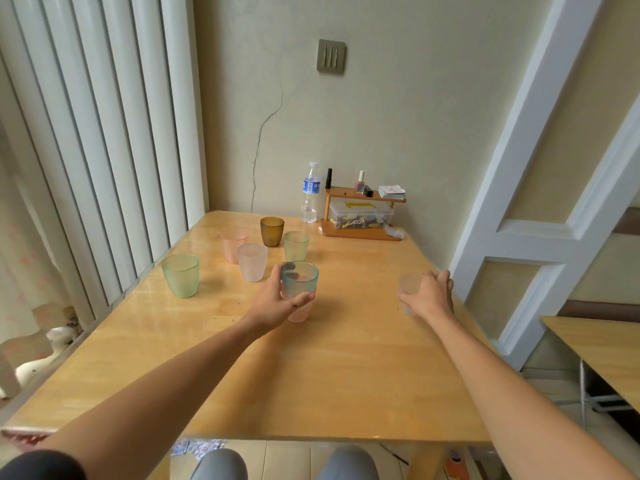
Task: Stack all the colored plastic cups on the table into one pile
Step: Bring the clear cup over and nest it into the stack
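Note:
My left hand [277,301] grips a blue cup [300,278] that sits nested in a pink cup [300,312] on the wooden table [311,375]. Over at the right edge, my right hand [429,294] closes around a clear frosted cup [409,285]. Standing loose behind are a green cup [180,275] at the left, a frosted white cup [252,262], a pink cup [233,244], a brown cup [272,231] and a pale green cup [296,245].
A water bottle [310,194] and a small wooden shelf [362,216] with a clear box and small bottles stand at the table's far edge by the wall. Vertical blinds hang on the left. A second table [595,351] is at the right.

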A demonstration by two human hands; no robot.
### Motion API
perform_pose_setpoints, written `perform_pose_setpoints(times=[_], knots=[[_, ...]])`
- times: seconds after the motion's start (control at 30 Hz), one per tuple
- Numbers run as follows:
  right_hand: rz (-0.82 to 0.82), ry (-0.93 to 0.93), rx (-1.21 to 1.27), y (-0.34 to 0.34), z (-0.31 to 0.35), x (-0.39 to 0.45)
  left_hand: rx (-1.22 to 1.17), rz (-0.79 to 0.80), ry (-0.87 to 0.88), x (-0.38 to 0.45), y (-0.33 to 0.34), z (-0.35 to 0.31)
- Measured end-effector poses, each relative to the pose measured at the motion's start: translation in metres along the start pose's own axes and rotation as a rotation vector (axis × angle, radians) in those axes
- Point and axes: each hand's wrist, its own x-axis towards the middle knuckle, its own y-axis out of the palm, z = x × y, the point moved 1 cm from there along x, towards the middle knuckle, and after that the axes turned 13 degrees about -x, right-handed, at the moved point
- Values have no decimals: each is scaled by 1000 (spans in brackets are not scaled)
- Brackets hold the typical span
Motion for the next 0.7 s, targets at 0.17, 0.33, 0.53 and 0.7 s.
perform_pose_setpoints(times=[0.17,0.33,0.53,0.7], knots=[[-13,-180,199,-13,38,-17,27,14,-4,0,-1,-3],[-60,-410,345,-42,99,-41,73,7,-7,2,-2,-4],[-112,-555,449,-56,147,-61,85,-4,-20,0,-2,-10],[-56,-593,462,-45,167,-69,91,-21,-35,-1,-3,-13]])
